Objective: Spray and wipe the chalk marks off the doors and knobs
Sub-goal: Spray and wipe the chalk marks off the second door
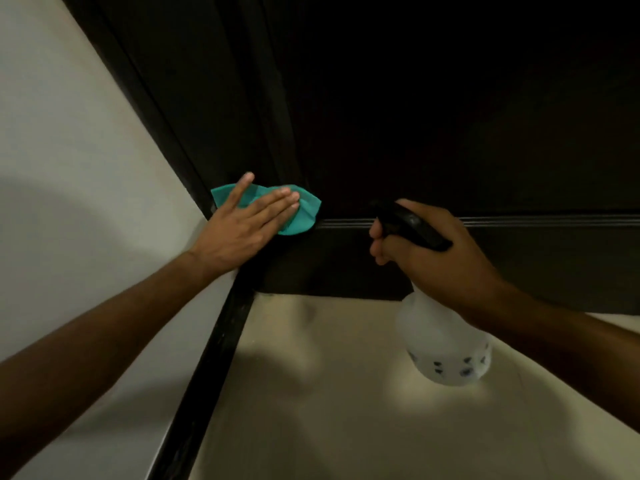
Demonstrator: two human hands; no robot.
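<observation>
A dark brown door fills the upper middle and right of the head view. Low on its left side, by the frame, my left hand presses a teal cloth flat against the door with straight fingers. To the right my right hand grips the black trigger head of a translucent white spray bottle, which hangs below my fist, nozzle toward the door. No chalk marks or knob show in this dim view.
A white wall runs along the left with a black baseboard at its foot. Beige floor tiles lie below the door's bottom edge. A grooved moulding crosses the door's lower part.
</observation>
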